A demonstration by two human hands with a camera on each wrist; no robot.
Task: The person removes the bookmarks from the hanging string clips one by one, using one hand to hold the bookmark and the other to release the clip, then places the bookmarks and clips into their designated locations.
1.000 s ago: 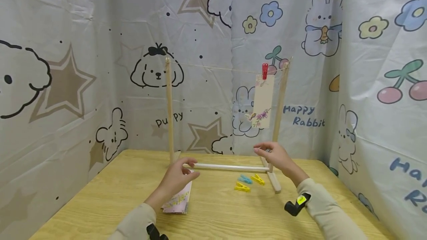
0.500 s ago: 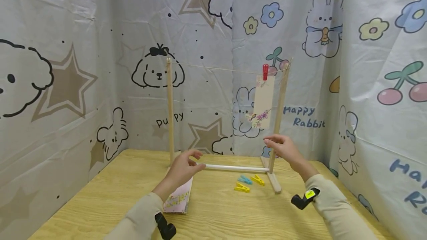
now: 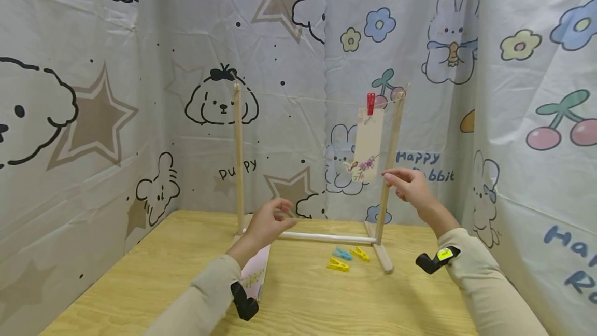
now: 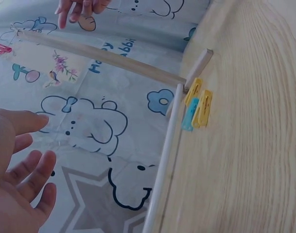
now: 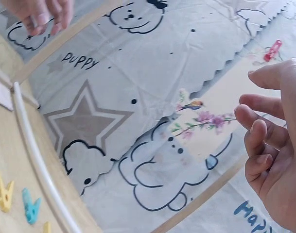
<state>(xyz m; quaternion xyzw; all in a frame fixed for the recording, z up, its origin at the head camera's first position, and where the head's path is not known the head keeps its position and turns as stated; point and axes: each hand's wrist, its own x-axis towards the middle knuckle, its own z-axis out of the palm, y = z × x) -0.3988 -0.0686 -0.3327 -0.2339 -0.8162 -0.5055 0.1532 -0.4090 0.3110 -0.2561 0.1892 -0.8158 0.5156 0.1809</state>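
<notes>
A cream bookmark-like card [image 3: 368, 144] with purple blossoms and a bird hangs upright from a string [image 3: 303, 98], held by a red clothespin [image 3: 370, 103]. My right hand [image 3: 412, 188] is raised beside the frame's right post [image 3: 394, 144], just right of the card's lower end; the right wrist view shows its fingers loosely bent around nothing. My left hand [image 3: 268, 222] hovers over the white crossbar [image 3: 326, 237] near the left post [image 3: 239, 170]; in the left wrist view its thumb and fingers stand apart, holding nothing. Beneath that arm lies a pink flowered card stack [image 3: 255, 271], partly hidden.
Two yellow clothespins, one nearer [image 3: 338, 265] and one farther [image 3: 359, 254], lie around a blue clothespin [image 3: 342, 253] on the wooden table [image 3: 308, 299]. The stand's right foot [image 3: 384, 259] reaches forward. Printed curtains [image 3: 289, 139] enclose the back and sides.
Both hands have risen and shifted right: the right hand from below the card to beside its lower end, the left away from the card stack. Hanging card and loose clothespins stay put.
</notes>
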